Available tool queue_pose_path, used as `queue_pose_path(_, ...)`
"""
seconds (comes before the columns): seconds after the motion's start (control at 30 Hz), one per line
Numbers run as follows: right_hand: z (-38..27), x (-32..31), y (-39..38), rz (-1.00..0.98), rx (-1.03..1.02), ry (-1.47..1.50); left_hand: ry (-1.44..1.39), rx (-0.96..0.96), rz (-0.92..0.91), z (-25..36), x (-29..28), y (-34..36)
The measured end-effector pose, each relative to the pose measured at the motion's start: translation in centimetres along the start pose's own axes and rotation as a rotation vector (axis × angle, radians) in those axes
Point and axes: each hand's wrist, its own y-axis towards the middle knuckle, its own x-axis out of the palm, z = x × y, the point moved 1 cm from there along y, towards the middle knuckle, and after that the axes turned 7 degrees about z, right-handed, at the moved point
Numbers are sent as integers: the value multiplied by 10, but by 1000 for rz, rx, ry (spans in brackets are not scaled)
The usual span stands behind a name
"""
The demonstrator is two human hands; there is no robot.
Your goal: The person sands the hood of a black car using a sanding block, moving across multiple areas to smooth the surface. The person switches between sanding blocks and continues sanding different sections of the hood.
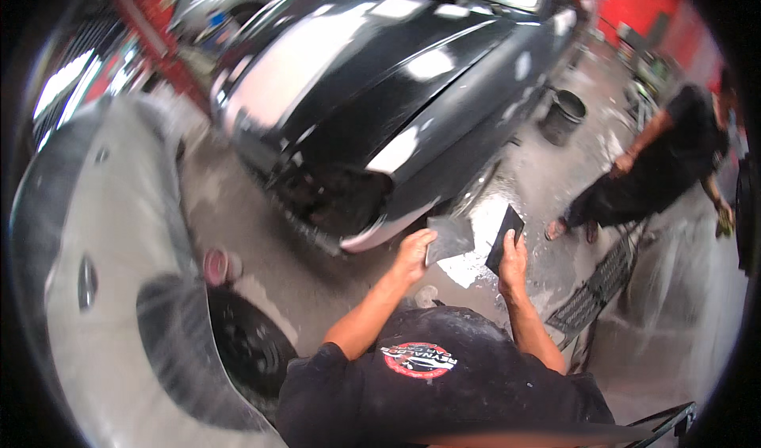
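My left hand (414, 255) is closed on the edge of a grey sheet of sandpaper (450, 240), its thumb on top. A hand's width to the right, my right hand (514, 264) grips a black flat sanding block (501, 239), which is tilted up on its edge. The sheet and the block are held apart in front of my chest, above a wet, shiny patch of floor (479, 267). Just beyond them stands a dark car (428, 123) with pale patches on its hood and fender. Its headlight opening is bare.
A grey-primed car body (119, 210) curves along my left, with a black wheel (250, 345) and a pinkish bucket (216, 267) beside it. A black bucket (564, 115) stands beyond the dark car. On the right, another person (666, 159) in dark clothes stands near a black grille (590, 297).
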Motion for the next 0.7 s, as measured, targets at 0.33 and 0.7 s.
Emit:
queue_pose_path(0.33, 22, 17, -119, -1021, 147, -196, 565, 388, 344, -65, -31, -148)
queue_pose_path(0.7, 14, 68, -127, -987, 287, -321, 959, -390, 160, -100, -195, -349)
